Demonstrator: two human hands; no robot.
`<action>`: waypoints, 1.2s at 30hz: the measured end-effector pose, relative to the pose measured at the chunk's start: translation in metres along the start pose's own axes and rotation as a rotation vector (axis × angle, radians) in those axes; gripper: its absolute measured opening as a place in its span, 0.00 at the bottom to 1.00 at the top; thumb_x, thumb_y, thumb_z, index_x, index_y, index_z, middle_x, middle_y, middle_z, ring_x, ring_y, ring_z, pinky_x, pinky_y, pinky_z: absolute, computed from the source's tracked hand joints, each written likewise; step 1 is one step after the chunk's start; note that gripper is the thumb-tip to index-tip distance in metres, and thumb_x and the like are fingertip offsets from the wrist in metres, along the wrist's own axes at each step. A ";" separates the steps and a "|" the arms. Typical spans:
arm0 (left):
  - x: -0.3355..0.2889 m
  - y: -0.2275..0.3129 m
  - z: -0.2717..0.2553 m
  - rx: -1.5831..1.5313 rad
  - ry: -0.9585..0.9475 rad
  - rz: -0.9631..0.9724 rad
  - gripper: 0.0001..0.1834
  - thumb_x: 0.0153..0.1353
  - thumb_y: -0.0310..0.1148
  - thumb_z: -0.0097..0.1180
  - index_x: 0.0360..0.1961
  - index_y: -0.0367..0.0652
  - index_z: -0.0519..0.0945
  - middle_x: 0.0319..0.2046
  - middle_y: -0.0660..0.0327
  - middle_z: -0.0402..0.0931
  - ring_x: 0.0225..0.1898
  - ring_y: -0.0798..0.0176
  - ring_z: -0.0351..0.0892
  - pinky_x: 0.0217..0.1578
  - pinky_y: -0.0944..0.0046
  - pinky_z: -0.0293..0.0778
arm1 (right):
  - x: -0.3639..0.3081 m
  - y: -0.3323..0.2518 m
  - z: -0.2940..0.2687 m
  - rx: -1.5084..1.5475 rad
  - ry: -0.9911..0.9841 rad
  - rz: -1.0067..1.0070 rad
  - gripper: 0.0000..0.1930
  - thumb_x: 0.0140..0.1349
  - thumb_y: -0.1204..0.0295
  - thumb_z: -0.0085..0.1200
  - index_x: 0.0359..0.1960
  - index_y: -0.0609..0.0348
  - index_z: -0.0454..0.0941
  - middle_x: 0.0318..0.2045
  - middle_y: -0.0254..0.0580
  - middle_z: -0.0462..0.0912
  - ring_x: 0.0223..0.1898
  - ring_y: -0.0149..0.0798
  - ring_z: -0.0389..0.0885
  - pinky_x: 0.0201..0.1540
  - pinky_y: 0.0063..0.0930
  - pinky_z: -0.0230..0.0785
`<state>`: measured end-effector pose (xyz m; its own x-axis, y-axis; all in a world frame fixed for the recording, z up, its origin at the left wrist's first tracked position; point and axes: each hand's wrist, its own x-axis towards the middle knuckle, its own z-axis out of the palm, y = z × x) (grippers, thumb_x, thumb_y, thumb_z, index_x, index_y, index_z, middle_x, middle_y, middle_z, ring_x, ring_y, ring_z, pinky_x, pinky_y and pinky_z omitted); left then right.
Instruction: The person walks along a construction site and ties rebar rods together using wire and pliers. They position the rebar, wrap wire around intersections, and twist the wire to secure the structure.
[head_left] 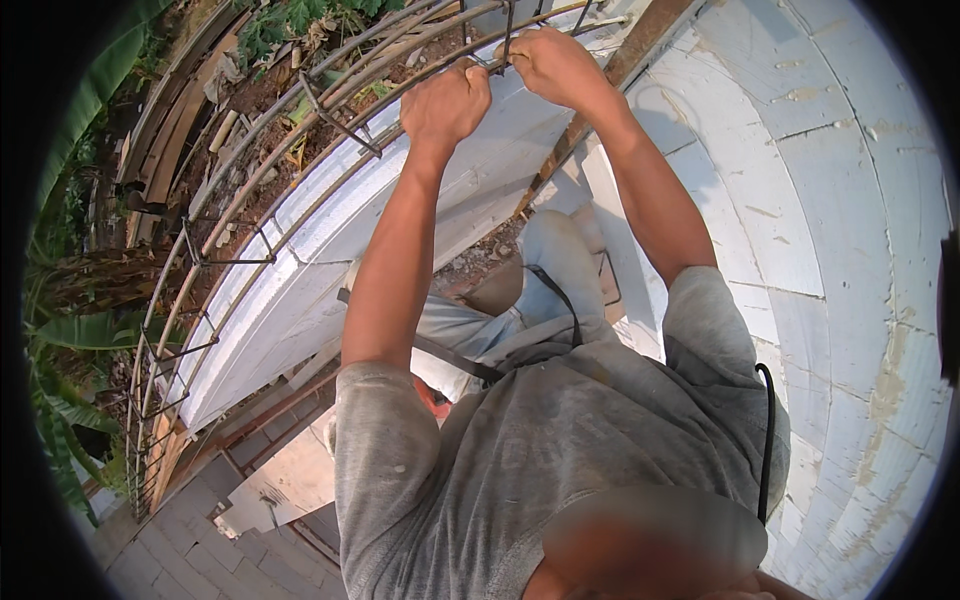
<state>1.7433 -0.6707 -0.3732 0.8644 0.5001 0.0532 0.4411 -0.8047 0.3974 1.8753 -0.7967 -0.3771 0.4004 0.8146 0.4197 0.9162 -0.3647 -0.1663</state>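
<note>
A long cage of rusty rebar (232, 210), tied with square stirrups (341, 128), runs along the top of a pale block wall (330, 225). My left hand (447, 105) is closed over the cage's inner bar. Just to its right, my right hand (555, 68) is closed on the cage beside an upright stirrup. Its fingertips curl out of sight around the steel. Whether either hand also holds a tie wire or small tool cannot be seen. Both arms reach forward, away from my body.
At right rises a wall of large pale blocks (800, 190). A rusty upright beam (640, 45) stands beyond my right hand. Past the cage lie planks (165, 165), soil and banana leaves (95, 110). Low at left, a board (285, 485) lies above grey blockwork (185, 555).
</note>
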 end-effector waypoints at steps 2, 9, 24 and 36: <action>-0.001 0.001 0.003 -0.036 0.026 -0.069 0.26 0.61 0.48 0.30 0.48 0.52 0.77 0.39 0.48 0.81 0.44 0.42 0.79 0.48 0.48 0.70 | -0.004 -0.003 -0.001 -0.037 0.105 -0.050 0.09 0.54 0.75 0.49 0.32 0.55 0.84 0.34 0.42 0.81 0.39 0.47 0.77 0.42 0.43 0.67; 0.002 0.002 -0.007 -0.025 -0.110 -0.039 0.31 0.62 0.51 0.27 0.47 0.45 0.79 0.44 0.44 0.79 0.49 0.40 0.75 0.53 0.47 0.66 | 0.003 0.006 -0.014 -0.053 0.034 -0.148 0.10 0.54 0.75 0.49 0.34 0.59 0.83 0.37 0.42 0.79 0.46 0.47 0.74 0.48 0.43 0.65; 0.001 0.007 -0.024 -0.255 -0.210 -0.085 0.35 0.59 0.51 0.30 0.44 0.33 0.81 0.51 0.42 0.75 0.56 0.43 0.71 0.60 0.52 0.61 | -0.039 -0.058 0.012 -0.299 0.263 0.290 0.38 0.42 0.40 0.64 0.52 0.51 0.74 0.53 0.42 0.72 0.54 0.48 0.70 0.49 0.49 0.62; -0.002 0.000 -0.019 -0.284 -0.139 -0.053 0.31 0.58 0.50 0.34 0.47 0.40 0.81 0.50 0.47 0.77 0.54 0.46 0.74 0.57 0.52 0.63 | -0.043 -0.032 0.040 -0.031 0.380 0.011 0.28 0.56 0.60 0.63 0.56 0.61 0.72 0.50 0.54 0.70 0.50 0.54 0.73 0.50 0.43 0.69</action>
<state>1.7374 -0.6656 -0.3562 0.8754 0.4746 -0.0922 0.4180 -0.6473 0.6374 1.8293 -0.8017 -0.4251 0.3696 0.5870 0.7203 0.9087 -0.3903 -0.1481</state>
